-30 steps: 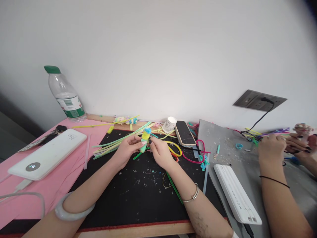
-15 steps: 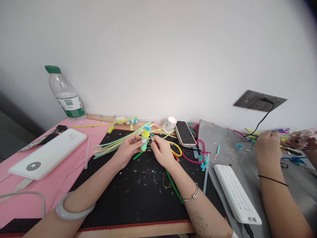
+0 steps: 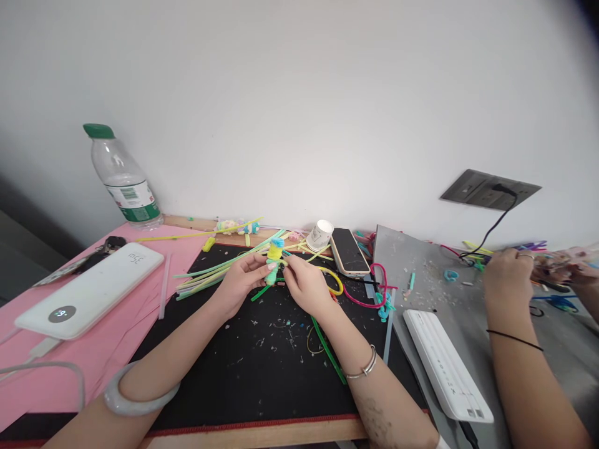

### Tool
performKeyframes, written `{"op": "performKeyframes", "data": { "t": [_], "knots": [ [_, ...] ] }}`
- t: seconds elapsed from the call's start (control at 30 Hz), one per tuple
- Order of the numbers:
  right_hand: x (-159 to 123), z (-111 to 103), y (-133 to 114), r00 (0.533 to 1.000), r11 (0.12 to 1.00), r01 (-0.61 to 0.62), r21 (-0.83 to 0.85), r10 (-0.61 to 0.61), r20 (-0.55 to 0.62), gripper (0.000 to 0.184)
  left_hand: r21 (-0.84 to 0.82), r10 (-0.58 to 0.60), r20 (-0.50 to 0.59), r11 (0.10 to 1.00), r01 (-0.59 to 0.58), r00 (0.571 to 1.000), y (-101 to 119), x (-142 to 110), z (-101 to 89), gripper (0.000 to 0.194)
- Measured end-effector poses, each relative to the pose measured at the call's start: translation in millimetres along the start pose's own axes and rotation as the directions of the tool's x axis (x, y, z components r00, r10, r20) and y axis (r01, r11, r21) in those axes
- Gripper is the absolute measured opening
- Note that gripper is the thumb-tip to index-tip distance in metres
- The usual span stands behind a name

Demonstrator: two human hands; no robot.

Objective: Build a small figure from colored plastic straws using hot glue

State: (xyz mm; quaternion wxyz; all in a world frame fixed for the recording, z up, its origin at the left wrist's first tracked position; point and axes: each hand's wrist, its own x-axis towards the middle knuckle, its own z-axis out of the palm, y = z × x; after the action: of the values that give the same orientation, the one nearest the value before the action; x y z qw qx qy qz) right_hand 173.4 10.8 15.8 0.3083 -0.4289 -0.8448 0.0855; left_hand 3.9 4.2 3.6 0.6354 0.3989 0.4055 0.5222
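Observation:
My left hand [image 3: 239, 282] and my right hand [image 3: 305, 285] meet over a black mat [image 3: 262, 362] and both pinch a small coiled piece of pipe cleaner [image 3: 274, 262], yellow and green with a blue top. It stands roughly upright between my fingertips. Behind it lies a bundle of long green and yellow pipe cleaners [image 3: 219, 268]. A loose green pipe cleaner [image 3: 327, 352] lies on the mat under my right forearm.
A plastic bottle [image 3: 124, 178] stands back left by a white power bank [image 3: 88, 288] on pink paper. A paper cup [image 3: 320, 236] and phone [image 3: 349, 251] lie behind my hands. At the right another person's hands [image 3: 515, 277] work over a grey mat with a white keyboard [image 3: 447, 365].
The coiled piece was turned slightly between my fingers and sits a little higher. The other person's hands at the right shifted and are blurred.

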Motion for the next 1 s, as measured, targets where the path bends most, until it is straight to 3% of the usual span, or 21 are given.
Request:
{"op": "performKeyframes", "data": {
  "t": [1.0],
  "knots": [
    [-0.9, 0.6, -0.3, 1.0, 0.995, -0.009, 0.095, 0.01, -0.016, 0.02, 0.039, 0.02, 0.003, 0.999, -0.02, 1.0, -0.3, -1.5, 0.7, 0.027]
  ]
}}
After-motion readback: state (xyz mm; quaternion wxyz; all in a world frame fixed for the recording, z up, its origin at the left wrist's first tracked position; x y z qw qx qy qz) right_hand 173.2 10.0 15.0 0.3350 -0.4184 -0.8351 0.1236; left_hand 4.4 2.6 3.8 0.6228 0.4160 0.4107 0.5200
